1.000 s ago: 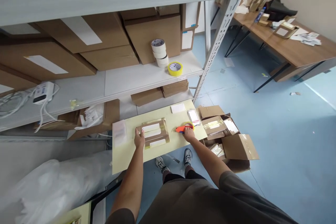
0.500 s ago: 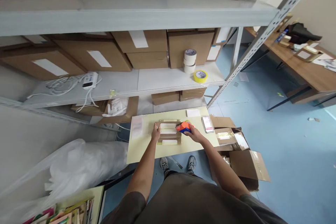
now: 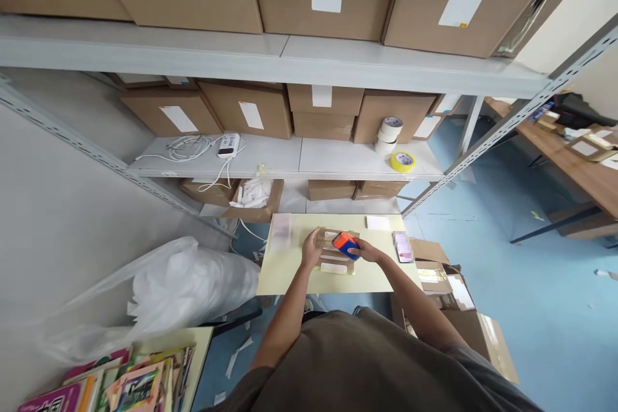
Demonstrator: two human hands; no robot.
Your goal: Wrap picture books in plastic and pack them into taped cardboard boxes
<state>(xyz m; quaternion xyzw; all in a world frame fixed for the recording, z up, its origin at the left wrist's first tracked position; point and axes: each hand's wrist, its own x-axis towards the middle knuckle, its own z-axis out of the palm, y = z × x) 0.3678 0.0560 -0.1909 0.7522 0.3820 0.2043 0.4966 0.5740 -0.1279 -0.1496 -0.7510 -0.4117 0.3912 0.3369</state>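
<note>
My right hand [image 3: 367,251] is wrapped round an orange and blue tape dispenser [image 3: 346,244], held tilted over the small cardboard boxes [image 3: 333,259]. These boxes lie flat, side by side, with pale labels on top. My left hand [image 3: 311,248] grips their left end; its fingertips are partly hidden. The dispenser covers part of the boxes, so I cannot tell whether it touches them. Under everything is a pale yellow tabletop [image 3: 284,278].
A phone [image 3: 403,246] and white cards [image 3: 376,223] lie on the table's right side. Open cartons [image 3: 476,335] stand on the floor at right. A metal shelf [image 3: 333,158] behind holds cartons, tape rolls [image 3: 402,161] and a power strip [image 3: 228,145]. Left stands a plastic bag [image 3: 193,290].
The camera view has shifted, so the table sits further right and slightly lower. The tape dispenser has turned, its orange end now up and left. Both hands keep their holds.
</note>
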